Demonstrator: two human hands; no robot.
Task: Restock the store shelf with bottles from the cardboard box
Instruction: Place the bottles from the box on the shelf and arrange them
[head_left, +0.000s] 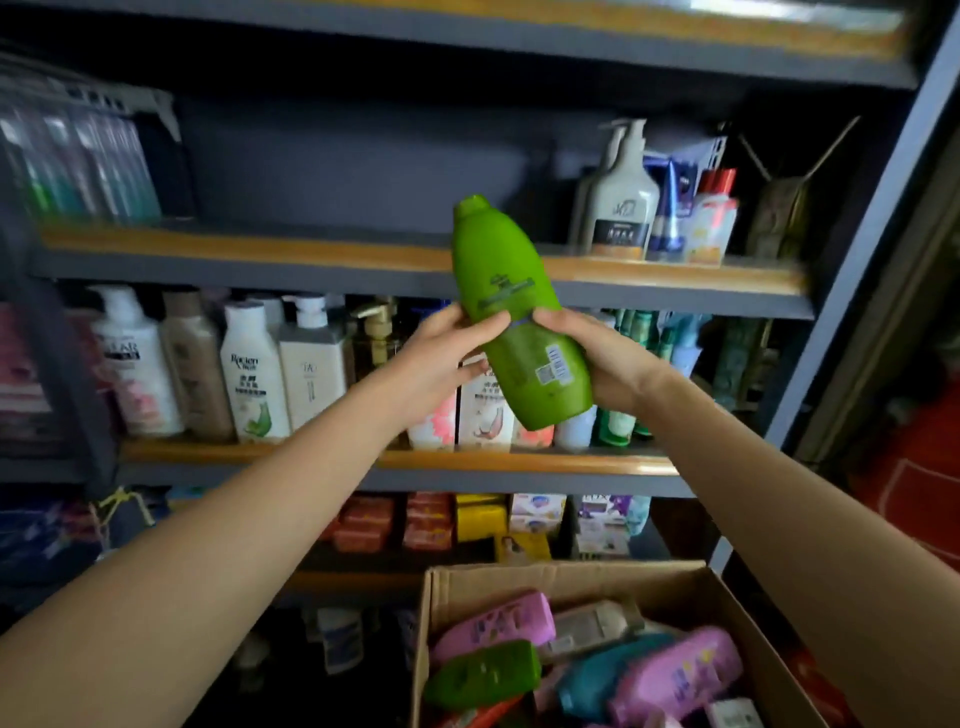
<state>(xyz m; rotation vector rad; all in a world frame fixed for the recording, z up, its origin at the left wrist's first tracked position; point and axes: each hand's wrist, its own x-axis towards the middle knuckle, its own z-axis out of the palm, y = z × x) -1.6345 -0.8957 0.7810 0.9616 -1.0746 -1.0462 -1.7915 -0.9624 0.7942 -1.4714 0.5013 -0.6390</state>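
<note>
A tall green bottle (511, 306) is held up in front of the shelving, tilted with its cap toward the upper left. My left hand (441, 353) grips its middle from the left and my right hand (587, 348) holds its lower body from the right. The wooden-edged shelf (260, 249) behind the bottle's top is mostly bare in its middle. At the bottom right stands the open cardboard box (561, 579), holding pink, teal and green bottles lying flat, among them a second green bottle (483, 675).
A white pump bottle (623, 202) and small tubes stand at the right end of that shelf; hanging packets (78, 166) fill its left end. The shelf below (415, 460) is crowded with bottles. Soap boxes (447, 519) sit lower. A grey upright (872, 218) frames the right.
</note>
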